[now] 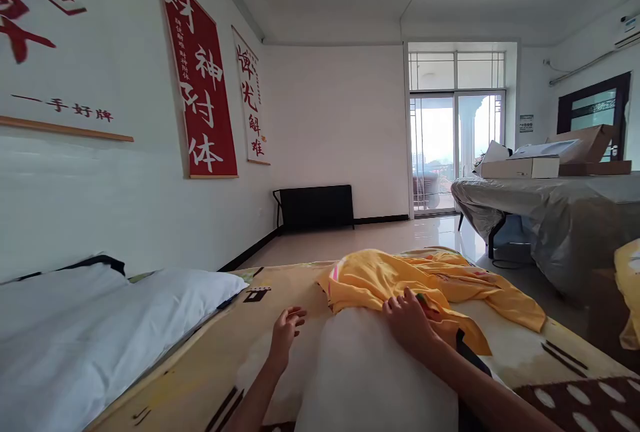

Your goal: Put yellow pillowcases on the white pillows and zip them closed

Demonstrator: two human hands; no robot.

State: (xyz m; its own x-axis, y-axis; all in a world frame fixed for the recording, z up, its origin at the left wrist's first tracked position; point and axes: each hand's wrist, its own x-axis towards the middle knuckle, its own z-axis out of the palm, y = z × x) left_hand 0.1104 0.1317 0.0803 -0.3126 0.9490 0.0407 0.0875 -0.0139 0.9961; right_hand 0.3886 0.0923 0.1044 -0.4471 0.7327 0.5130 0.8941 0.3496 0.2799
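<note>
A yellow cloth (370, 279) lies bunched on the bed, its near edge over the far end of a plain white piece (370, 372) that looks like a pillow. My right hand (407, 322) is closed on the cloth's near edge, above that white piece; its fingertips are partly hidden. To the left, my left hand (289, 332) hovers over the bedding with loosely bent fingers apart and nothing in them. Beneath everything spreads a beige patterned bedsheet (200, 352).
White pillows (125, 325) lie along the bed's left side by the wall. Beyond the bed's far right, a plastic-covered table (540, 205) carries open cardboard boxes (520, 167). A black folded panel (316, 207) stands by the far wall. Glass doors (457, 145) are at the back.
</note>
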